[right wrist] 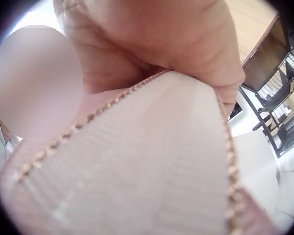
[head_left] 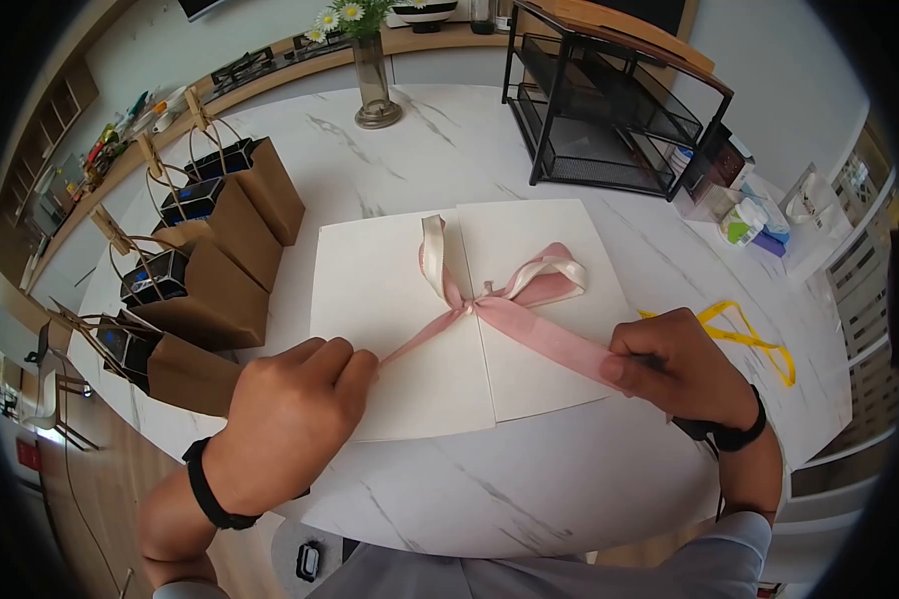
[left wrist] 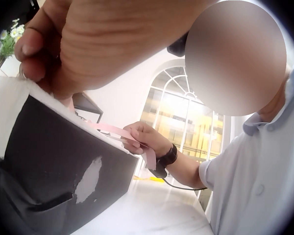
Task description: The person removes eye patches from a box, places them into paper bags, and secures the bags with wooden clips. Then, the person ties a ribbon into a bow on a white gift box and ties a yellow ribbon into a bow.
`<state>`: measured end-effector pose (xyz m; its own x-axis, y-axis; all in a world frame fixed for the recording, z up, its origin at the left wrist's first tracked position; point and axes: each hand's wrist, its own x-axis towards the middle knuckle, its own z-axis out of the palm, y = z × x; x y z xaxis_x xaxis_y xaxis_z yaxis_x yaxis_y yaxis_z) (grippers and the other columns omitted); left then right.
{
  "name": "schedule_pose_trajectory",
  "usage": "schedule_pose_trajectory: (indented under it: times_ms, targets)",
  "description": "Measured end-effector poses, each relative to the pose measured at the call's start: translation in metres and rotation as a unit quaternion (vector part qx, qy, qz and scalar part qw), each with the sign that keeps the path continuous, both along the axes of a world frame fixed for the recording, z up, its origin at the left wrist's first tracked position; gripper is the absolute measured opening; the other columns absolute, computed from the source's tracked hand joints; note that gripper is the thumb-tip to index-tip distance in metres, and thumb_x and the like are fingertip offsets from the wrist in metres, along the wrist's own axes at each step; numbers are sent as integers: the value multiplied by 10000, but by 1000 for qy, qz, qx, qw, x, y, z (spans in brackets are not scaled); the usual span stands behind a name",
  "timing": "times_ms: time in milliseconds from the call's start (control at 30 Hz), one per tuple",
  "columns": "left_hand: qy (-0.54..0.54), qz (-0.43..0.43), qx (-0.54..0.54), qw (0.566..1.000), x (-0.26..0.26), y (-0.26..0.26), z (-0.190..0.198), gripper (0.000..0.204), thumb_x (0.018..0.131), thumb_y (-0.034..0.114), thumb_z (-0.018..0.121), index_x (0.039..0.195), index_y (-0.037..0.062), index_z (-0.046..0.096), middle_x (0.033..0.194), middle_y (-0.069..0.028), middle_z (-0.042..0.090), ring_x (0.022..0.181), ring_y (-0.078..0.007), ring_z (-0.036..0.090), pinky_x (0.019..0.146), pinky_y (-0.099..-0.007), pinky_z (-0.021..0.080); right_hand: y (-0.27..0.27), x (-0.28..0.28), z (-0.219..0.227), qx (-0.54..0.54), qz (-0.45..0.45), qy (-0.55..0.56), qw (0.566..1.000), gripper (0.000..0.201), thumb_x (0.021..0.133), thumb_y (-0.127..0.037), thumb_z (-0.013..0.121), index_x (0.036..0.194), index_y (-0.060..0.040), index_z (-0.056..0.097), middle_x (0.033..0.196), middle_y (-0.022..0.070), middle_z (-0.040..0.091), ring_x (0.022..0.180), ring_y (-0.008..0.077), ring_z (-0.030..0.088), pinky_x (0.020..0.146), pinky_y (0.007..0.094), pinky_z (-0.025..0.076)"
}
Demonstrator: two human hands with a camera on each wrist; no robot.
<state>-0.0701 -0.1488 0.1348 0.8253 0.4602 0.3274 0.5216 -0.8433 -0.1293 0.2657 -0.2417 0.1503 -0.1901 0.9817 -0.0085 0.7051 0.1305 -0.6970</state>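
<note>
Pinching the pink ribbon [head_left: 544, 341] by its two tails, the hands stand apart at the near side of the white box [head_left: 370, 270], which lies on the tabletop [head_left: 449, 499] a little in from its near edge. The left hand [head_left: 295, 404] comes in from the near left with its back turned up, knuckles bent and fingers curled down on the narrow tail, at the box's near left corner. Its fingertips and the end of that tail are hidden beneath the knuckles in the head view. The right hand [head_left: 674, 369] reaches in from the near right, thumb laid on the broad tail against bent fingers; the left wrist view shows ribbon hanging below it. Between the hands the ribbon is knotted over the middle of the box, one loop toward the tabletop's far edge, the other toward the far right. In the right wrist view, blurred ribbon fills much of the picture and hides the fingertips. Along the left edge stand paper bags [head_left: 210, 285], their dark contents mostly hidden by the bag walls. Toward the right edge lies a yellow strap [head_left: 787, 367], partly hidden behind the right hand.
</note>
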Motion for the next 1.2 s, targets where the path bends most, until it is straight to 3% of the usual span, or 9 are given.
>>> schedule_pose_trajectory:
  times_ms: [200, 433, 533, 733, 933, 967, 1000, 1100, 1200]
  targets:
    - [7, -1, 25, 1000, 2, -3, -1, 168, 738, 32, 674, 804, 61, 523, 710, -51, 488, 641, -196, 599, 500, -330, 493, -3, 2, -2, 36, 6, -30, 999, 323, 986, -214, 673, 760, -14, 558, 583, 134, 504, 514, 315, 457, 505, 366, 373]
    - [18, 6, 46, 999, 1, -6, -3, 183, 709, 28, 673, 790, 65, 514, 702, -45, 475, 611, -175, 567, 486, -316, 484, -4, -1, 1, 39, 7, -30, 999, 313, 988, -212, 668, 770, -15, 560, 594, 131, 527, 519, 328, 490, 514, 379, 394]
    - [55, 27, 9, 998, 3, -11, 3, 144, 784, 103, 720, 868, 63, 610, 740, -49, 553, 682, -210, 623, 513, -345, 500, -6, -6, 2, 36, 21, -17, 999, 303, 999, -233, 656, 795, -22, 583, 623, 119, 558, 546, 324, 524, 537, 374, 424]
    - [-17, -4, 18, 1000, 33, 5, 23, 285, 747, 161, 809, 949, 46, 644, 838, -59, 575, 764, -219, 629, 571, -355, 520, -6, -6, 6, 43, 76, -49, 995, 262, 1002, -223, 655, 832, -28, 613, 672, 109, 605, 613, 297, 592, 579, 355, 453]
    - [-63, -104, 15, 992, 69, 39, 29, 308, 709, 95, 821, 997, 45, 721, 944, -90, 583, 893, -272, 629, 682, -385, 544, -9, 0, 7, 3, 30, -11, 999, 266, 1003, -237, 647, 840, -28, 626, 659, 106, 594, 581, 272, 568, 567, 344, 446]
    - [-62, -93, -5, 994, 73, 40, 35, 269, 696, 64, 820, 952, 44, 741, 1047, -100, 606, 1062, -294, 612, 821, -397, 546, -10, 2, 6, 8, 34, -19, 999, 270, 1002, -243, 649, 840, -28, 630, 654, 103, 588, 575, 265, 558, 563, 338, 441]
    - [-60, -94, -4, 994, 76, 46, 37, 269, 696, 64, 820, 952, 44, 741, 1047, -100, 606, 1062, -294, 612, 821, -397, 546, -10, 4, 6, 12, 38, -27, 999, 274, 1001, -249, 650, 841, -28, 634, 648, 101, 583, 569, 257, 548, 558, 332, 437]
    - [-76, -171, -100, 977, 81, 62, 32, 234, 715, 64, 827, 943, 61, 774, 1201, -103, 633, 1319, -314, 488, 1079, -428, 427, -10, 7, 5, 19, 42, -21, 999, 288, 1007, -267, 641, 837, -34, 639, 640, 93, 574, 562, 257, 532, 556, 327, 432]
    - [-13, -161, -91, 983, 84, 67, 23, 234, 729, 81, 830, 957, 74, 779, 1101, -92, 670, 1272, -305, 528, 1076, -433, 428, -10, 13, 4, 12, 54, -20, 998, 293, 1009, -278, 637, 835, -42, 644, 639, 89, 575, 562, 258, 539, 557, 331, 435]
